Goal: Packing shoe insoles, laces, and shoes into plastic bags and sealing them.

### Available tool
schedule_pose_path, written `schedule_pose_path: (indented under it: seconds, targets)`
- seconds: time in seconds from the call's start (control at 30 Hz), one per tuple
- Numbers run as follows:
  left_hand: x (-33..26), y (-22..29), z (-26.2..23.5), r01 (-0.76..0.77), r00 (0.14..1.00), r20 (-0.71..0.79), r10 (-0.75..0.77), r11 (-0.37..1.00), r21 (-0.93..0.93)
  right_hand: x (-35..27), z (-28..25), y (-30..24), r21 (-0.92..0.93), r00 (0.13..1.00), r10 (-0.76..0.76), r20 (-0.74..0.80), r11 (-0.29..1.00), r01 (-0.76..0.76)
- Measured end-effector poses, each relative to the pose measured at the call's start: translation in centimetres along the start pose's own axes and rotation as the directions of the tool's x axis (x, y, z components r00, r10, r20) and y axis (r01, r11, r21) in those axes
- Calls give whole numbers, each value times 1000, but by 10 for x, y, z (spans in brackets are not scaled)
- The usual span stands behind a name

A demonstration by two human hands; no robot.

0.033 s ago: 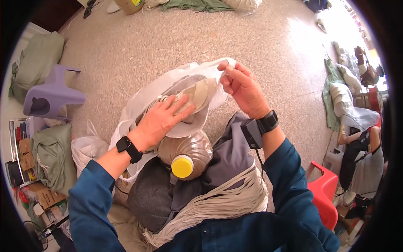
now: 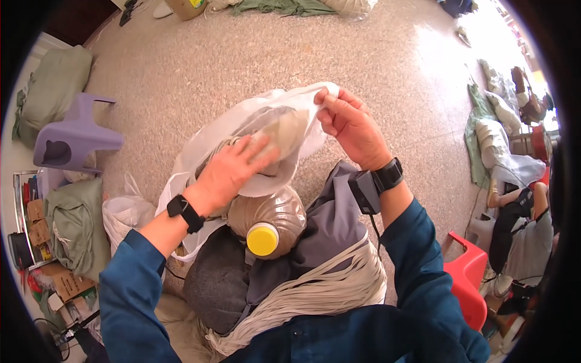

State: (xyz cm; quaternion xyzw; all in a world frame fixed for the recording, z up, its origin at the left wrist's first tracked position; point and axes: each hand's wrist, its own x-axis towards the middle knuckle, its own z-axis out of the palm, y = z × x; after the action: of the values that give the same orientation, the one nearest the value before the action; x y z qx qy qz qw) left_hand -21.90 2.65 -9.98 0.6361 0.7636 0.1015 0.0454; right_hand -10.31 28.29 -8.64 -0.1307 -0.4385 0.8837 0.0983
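My left hand [image 2: 229, 174] lies over the mouth of a white plastic bag [image 2: 203, 143], its slightly blurred fingers spread on the beige and grey bundle [image 2: 285, 134] inside. At the bag's far right, my right hand [image 2: 357, 130] pinches the rim between thumb and fingers. Just below the bag, a clear plastic jug [image 2: 284, 209] with a yellow cap [image 2: 262, 240] rests on my lap, its cap toward me. It looks full of something brownish. A thick hank of flat beige cords [image 2: 327, 281] lies across my lap, over dark grey cloth.
A purple plastic stool [image 2: 78, 133] and green sacks [image 2: 75, 224] stand at the left, near a shelf of boxes. On the right are a red stool [image 2: 469, 281], a seated person [image 2: 526, 236] and wrapped bundles [image 2: 493, 139]. More sacks lie at the far edge.
My left hand and the bundle beneath it have shifted very slightly and are now blurred by motion. My right hand keeps its pinch on the bag rim.
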Motion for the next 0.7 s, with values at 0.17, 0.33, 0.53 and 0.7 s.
schedule_pose_path:
  seconds: [0.17, 0.33, 0.53, 0.7]
  targets:
    - [26, -23, 5, 221, 948, 241, -208, 975, -28, -54, 42, -22, -368, 894, 334, 298, 905, -215]
    - [56, -28, 26, 534, 772, 488, -408, 833, -148, -101, 41, -14, -276, 823, 444, 355, 891, -361]
    - [40, -12, 15, 282, 909, 315, -274, 959, 19, -102, 47, -4, -254, 914, 274, 300, 946, -200]
    - [-76, 8, -22, 158, 923, -349, -164, 986, -45, -108, 43, -2, -242, 951, 196, 240, 961, -137]
